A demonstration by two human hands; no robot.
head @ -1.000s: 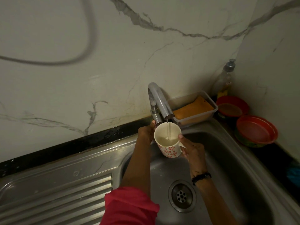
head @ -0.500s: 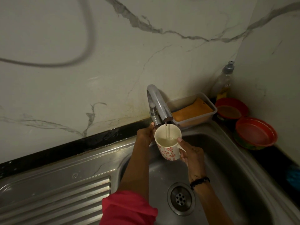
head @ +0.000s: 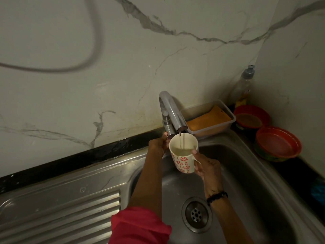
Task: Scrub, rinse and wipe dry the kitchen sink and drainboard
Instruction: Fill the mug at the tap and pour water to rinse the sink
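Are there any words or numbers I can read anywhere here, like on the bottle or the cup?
No readable words or numbers.
Bottle: a small label with a red mark and a yellow patch, too blurred to read.
Mug: red flower pattern only, no letters.
Plastic tub and red bowls: no text visible.
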